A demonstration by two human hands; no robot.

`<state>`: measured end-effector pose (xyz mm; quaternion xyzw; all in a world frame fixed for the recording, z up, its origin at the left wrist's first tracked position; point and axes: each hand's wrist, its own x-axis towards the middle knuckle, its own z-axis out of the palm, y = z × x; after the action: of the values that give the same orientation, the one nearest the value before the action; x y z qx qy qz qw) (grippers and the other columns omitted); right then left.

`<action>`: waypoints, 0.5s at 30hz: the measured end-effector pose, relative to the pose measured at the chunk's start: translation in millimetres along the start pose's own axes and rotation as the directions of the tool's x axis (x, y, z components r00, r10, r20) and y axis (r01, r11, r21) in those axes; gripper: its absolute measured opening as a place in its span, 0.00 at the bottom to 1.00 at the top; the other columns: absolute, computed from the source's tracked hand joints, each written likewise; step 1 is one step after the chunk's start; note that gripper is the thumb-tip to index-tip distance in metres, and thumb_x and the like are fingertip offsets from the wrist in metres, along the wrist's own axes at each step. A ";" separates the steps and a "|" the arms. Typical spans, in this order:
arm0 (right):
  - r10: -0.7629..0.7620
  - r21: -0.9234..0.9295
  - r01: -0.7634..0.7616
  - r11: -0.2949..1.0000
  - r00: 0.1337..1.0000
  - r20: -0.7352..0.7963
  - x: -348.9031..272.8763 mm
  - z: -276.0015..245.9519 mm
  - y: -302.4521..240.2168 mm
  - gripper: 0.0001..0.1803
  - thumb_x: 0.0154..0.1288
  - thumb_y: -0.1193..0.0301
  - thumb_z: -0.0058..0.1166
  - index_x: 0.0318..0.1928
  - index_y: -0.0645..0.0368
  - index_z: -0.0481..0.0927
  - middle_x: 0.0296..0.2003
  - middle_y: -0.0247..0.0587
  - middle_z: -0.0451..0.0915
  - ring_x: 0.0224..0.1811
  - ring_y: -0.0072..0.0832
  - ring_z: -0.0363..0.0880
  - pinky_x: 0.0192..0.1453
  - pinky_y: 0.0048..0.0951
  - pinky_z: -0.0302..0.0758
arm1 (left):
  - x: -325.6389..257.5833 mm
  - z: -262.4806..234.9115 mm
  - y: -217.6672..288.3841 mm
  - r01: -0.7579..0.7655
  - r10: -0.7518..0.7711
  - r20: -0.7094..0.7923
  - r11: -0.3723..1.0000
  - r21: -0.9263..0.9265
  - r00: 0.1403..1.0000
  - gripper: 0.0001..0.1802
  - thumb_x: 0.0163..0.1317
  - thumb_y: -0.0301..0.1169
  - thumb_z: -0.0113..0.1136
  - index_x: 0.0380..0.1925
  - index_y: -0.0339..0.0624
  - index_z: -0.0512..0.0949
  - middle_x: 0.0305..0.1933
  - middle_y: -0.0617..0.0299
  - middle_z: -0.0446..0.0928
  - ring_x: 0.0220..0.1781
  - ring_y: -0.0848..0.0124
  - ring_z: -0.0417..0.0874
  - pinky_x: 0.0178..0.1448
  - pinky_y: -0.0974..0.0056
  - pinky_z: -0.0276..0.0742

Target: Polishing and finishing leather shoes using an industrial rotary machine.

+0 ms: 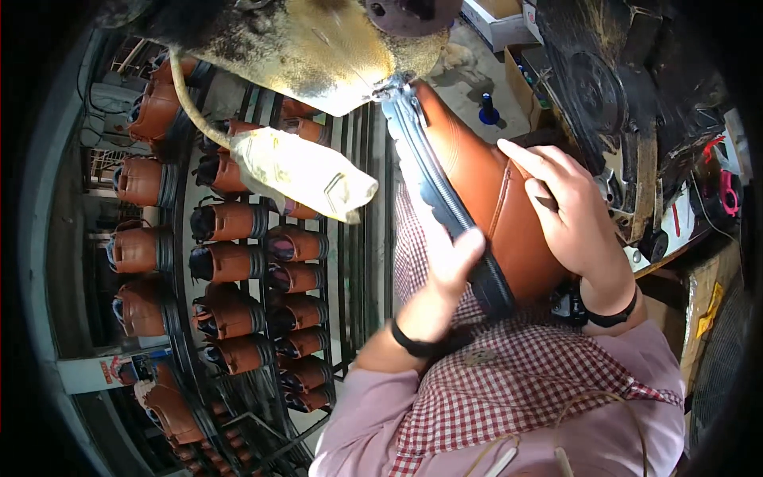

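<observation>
A brown leather shoe (pixel 465 167) with a dark, ribbed sole edge is held between my two hands. Its narrow front end reaches up to the working head (pixel 393 86) of a grimy, yellowish machine (pixel 318 48) and seems to touch it. My left hand (pixel 451 258) grips the sole side, thumb over the ribbed edge and the other fingers hidden behind. On the right, my right hand (pixel 568 199) holds the leather upper, its index finger stretched along it and other fingers curled. The far underside of the sole is mostly out of sight.
A pale, wrapped fixture (pixel 306 171) hangs on a bent stem from the machine. Metal racks (pixel 187 238) full of brown shoes fill the left. Dark, dirty machinery (pixel 628 103) stands at right, near a pink tape ring (pixel 728 193). A blue spool-like object (pixel 488 111) stands beyond the shoe.
</observation>
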<state>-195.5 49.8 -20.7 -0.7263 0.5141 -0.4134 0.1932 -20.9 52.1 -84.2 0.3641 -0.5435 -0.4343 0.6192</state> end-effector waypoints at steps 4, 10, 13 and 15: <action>0.050 0.154 -0.040 0.987 0.997 -0.061 0.0 2.4 2.3 0.20 0.65 0.79 0.47 0.57 0.58 0.76 0.39 0.47 0.77 0.29 0.39 0.74 0.36 0.32 0.72 | -43.8 1.0 17.8 0.203 -0.184 0.107 0.957 -0.206 0.977 0.64 0.48 0.50 0.62 0.73 0.41 0.30 0.76 0.51 0.42 0.76 0.58 0.50 0.76 0.53 0.46; 0.040 0.174 -0.021 0.985 0.993 -0.108 -2.5 4.6 -0.4 0.19 0.70 0.75 0.43 0.59 0.56 0.75 0.52 0.54 0.76 0.52 0.43 0.77 0.55 0.36 0.71 | -20.2 7.8 44.8 0.216 -0.236 0.011 0.869 -0.445 0.972 0.51 0.54 0.44 0.55 0.72 0.33 0.44 0.66 0.45 0.64 0.64 0.58 0.71 0.67 0.58 0.68; 0.011 0.214 0.007 0.977 0.996 -0.085 -6.8 4.2 2.4 0.18 0.72 0.74 0.42 0.59 0.55 0.76 0.58 0.55 0.73 0.60 0.46 0.73 0.62 0.38 0.67 | -17.4 -4.7 58.9 0.282 -0.305 -0.024 0.907 -0.314 0.952 0.47 0.55 0.41 0.53 0.71 0.30 0.48 0.64 0.46 0.67 0.62 0.61 0.73 0.67 0.59 0.66; 0.013 0.242 0.004 0.970 0.998 -0.069 -7.7 5.3 2.4 0.18 0.72 0.73 0.41 0.59 0.55 0.76 0.60 0.55 0.72 0.62 0.47 0.71 0.64 0.39 0.65 | -2.4 -11.4 58.3 0.261 -0.274 -0.026 0.938 -0.230 0.961 0.43 0.56 0.37 0.52 0.70 0.30 0.50 0.63 0.47 0.67 0.61 0.63 0.73 0.66 0.61 0.66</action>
<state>-193.7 55.1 -28.6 -0.6810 0.4680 -0.4979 0.2631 -1.4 75.0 -32.9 0.3746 -0.4183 -0.5622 0.6072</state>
